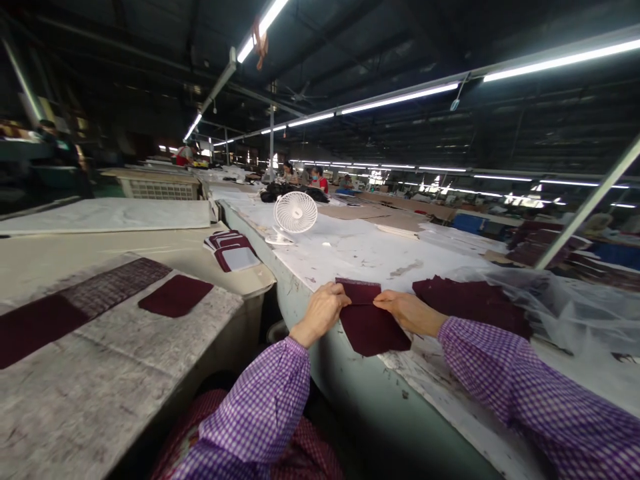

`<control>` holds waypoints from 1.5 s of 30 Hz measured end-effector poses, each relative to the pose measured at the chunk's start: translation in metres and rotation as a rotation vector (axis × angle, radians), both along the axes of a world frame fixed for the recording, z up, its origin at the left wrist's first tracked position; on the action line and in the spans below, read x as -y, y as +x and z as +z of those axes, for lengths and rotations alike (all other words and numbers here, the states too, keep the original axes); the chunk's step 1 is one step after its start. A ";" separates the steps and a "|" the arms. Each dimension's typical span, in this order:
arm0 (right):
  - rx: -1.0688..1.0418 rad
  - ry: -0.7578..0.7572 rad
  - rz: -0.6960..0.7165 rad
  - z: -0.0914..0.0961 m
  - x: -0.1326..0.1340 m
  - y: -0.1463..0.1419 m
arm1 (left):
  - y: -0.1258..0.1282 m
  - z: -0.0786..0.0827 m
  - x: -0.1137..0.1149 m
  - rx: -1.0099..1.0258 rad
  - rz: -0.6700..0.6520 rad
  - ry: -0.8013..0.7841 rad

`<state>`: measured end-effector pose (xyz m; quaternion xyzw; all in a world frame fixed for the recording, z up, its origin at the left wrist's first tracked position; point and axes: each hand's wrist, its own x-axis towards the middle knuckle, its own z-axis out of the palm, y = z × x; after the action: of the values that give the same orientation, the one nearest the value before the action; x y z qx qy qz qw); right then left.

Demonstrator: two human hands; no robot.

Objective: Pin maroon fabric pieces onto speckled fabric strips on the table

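Note:
Between my two hands lies a maroon fabric piece [376, 330] at the edge of the white-covered table, its upper part folded over along a crease. My left hand [326, 307] pinches the left end of the fold, and my right hand [403, 309] pinches the right end. The lower part hangs slightly past the table edge and has cut-off corners. To the right of my right hand rests a pile of maroon fabric pieces [470, 303], partly under clear plastic sheeting [565, 313].
A white fan [296, 213] stands farther along the table [350, 247]. On the lower left surface [125, 373] lie a maroon panel [176, 295] and a long maroon strip [45, 327]. Stacked maroon-and-white pieces [233, 251] sit beyond. A gap separates both surfaces. Other people work far back.

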<state>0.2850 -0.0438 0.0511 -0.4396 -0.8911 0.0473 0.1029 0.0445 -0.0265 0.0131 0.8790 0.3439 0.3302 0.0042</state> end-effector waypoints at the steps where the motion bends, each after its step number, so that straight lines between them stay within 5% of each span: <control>1: 0.027 0.002 0.013 0.001 -0.001 -0.001 | 0.000 0.000 0.001 -0.012 0.004 0.002; 14: 0.488 0.142 0.015 0.024 0.004 -0.035 | -0.002 0.005 0.007 -0.099 0.037 0.035; 21: 0.569 0.122 -0.005 0.036 0.007 -0.049 | -0.015 0.003 -0.005 0.297 -0.012 -0.207; 24: 0.557 0.118 0.002 0.036 0.007 -0.049 | -0.018 0.002 -0.006 0.317 0.023 -0.265; 40: 0.678 0.002 0.048 0.052 0.001 -0.064 | -0.021 -0.009 0.003 0.030 0.047 0.142; 45: 0.762 0.070 0.071 0.048 0.001 -0.073 | -0.027 -0.012 -0.003 0.184 -0.057 -0.031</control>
<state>0.2120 -0.0449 0.0994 -0.3908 -0.8811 -0.1466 -0.2224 0.0172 -0.0233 0.0011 0.8542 0.3222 0.4038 0.0585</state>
